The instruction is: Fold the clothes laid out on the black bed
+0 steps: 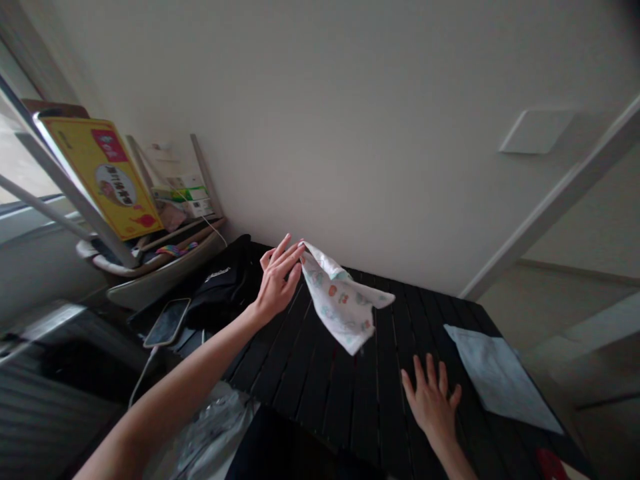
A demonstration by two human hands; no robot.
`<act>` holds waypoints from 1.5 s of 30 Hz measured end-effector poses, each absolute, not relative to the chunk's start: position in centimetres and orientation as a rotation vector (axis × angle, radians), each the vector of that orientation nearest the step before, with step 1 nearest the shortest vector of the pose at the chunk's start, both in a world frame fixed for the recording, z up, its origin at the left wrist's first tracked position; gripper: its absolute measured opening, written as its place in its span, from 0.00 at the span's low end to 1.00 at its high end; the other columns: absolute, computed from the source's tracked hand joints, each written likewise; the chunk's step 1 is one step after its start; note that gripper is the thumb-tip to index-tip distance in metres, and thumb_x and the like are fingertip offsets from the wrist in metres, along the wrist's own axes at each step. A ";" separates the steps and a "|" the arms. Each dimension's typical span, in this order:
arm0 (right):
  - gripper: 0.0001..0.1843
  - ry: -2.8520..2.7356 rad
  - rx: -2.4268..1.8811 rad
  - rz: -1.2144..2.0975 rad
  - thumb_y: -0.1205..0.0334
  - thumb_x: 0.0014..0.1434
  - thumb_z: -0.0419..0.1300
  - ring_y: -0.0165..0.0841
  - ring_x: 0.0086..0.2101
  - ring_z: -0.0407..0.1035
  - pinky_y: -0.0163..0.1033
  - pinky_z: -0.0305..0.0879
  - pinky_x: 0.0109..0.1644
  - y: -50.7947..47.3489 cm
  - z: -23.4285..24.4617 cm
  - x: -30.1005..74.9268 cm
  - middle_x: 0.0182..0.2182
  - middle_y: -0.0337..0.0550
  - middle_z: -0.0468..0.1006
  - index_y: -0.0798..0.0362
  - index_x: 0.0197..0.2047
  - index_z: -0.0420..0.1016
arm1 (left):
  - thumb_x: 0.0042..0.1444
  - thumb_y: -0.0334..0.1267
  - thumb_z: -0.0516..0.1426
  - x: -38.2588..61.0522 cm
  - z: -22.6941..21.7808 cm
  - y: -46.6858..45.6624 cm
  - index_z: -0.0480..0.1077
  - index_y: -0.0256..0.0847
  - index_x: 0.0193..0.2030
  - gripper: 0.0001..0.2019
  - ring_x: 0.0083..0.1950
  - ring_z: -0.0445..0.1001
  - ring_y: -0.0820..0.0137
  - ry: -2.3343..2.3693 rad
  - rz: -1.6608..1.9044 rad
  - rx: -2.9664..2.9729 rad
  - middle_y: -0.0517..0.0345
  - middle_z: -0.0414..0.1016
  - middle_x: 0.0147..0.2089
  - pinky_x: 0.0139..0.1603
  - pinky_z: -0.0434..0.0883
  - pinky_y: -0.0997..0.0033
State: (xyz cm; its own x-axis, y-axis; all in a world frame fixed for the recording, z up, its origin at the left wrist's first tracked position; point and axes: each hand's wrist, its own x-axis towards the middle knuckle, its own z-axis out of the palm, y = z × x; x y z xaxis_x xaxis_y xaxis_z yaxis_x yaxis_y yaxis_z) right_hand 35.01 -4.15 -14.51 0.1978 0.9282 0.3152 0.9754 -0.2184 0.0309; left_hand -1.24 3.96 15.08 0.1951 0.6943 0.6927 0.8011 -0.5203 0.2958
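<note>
My left hand (277, 283) is raised over the black slatted table (320, 380), its fingertips pinching the top corner of a white cloth with a colourful cartoon print (341, 303). The cloth hangs in a loose fold above the slats. My right hand (431, 403) is low over the table's near right side, fingers spread and holding nothing. Nearest to it lies a flat, pale blue sheet (497, 377).
A smartphone (167, 323) with a white cable and a black bag (220, 287) lie at the table's far left. Behind them stand a yellow printed board (103, 177) and stacked boxes (183, 197). A crumpled plastic bag (205, 433) sits at the near edge, with a white wall beyond the table.
</note>
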 end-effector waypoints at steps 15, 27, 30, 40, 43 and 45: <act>0.34 -1.730 -2.132 -0.450 0.48 0.65 0.37 0.52 0.65 0.42 0.67 0.41 0.62 -4.3 -14.1 35.1 0.66 0.59 0.55 0.60 0.62 0.65 | 0.53 0.38 0.57 0.0 -1.7 4.5 0.62 0.47 0.63 0.29 0.72 0.43 0.48 -2.126 -0.044 -2.653 0.51 0.57 0.69 0.64 0.53 0.41; 0.29 -1.756 -1.982 -0.415 0.48 0.64 0.41 0.52 0.62 0.51 0.63 0.49 0.60 -4.3 -14.1 35.4 0.61 0.58 0.64 0.56 0.57 0.70 | 0.63 0.32 0.46 0.8 -3.1 7.2 0.66 0.38 0.48 0.11 0.50 0.73 0.60 -2.127 -0.469 -2.694 0.47 0.76 0.44 0.51 0.66 0.57; 0.28 -1.762 -1.886 -0.307 0.44 0.62 0.45 0.52 0.61 0.54 0.63 0.54 0.57 -4.3 -13.3 33.4 0.60 0.54 0.65 0.50 0.56 0.69 | 0.67 0.38 0.41 1.3 -2.6 5.6 0.62 0.40 0.49 0.13 0.36 0.74 0.69 -2.109 -0.582 -2.749 0.56 0.75 0.33 0.38 0.67 0.71; 0.12 -1.839 -1.534 0.347 0.55 0.60 0.51 0.46 0.61 0.55 0.59 0.55 0.59 -2.0 -8.5 25.0 0.55 0.46 0.72 0.47 0.37 0.75 | 0.67 0.45 0.42 1.0 1.9 1.4 0.59 0.43 0.49 0.12 0.29 0.66 0.74 -1.889 -1.024 -3.105 0.63 0.67 0.31 0.31 0.61 0.75; 0.12 -1.673 -1.409 0.628 0.53 0.60 0.50 0.43 0.56 0.64 0.53 0.62 0.57 -1.6 -6.2 26.3 0.51 0.48 0.76 0.48 0.37 0.72 | 0.67 0.46 0.42 -1.2 2.7 1.2 0.59 0.43 0.47 0.12 0.31 0.66 0.73 -1.836 -1.020 -3.137 0.62 0.67 0.33 0.32 0.63 0.74; 0.13 -1.520 -1.381 0.774 0.50 0.62 0.49 0.40 0.46 0.71 0.46 0.69 0.48 -1.8 -4.2 27.4 0.49 0.50 0.77 0.49 0.41 0.68 | 0.64 0.48 0.47 -2.7 2.8 1.0 0.59 0.42 0.48 0.13 0.34 0.68 0.71 -1.745 -0.924 -3.175 0.58 0.69 0.38 0.36 0.65 0.73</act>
State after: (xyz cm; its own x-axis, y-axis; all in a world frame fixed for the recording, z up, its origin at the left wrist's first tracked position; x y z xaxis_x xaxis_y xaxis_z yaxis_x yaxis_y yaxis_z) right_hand 27.41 -1.83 -4.25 0.0433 0.9765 0.2110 0.4038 0.1760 -0.8977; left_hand -2.72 0.95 2.85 0.4907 0.8629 0.1208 0.5848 -0.4290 0.6884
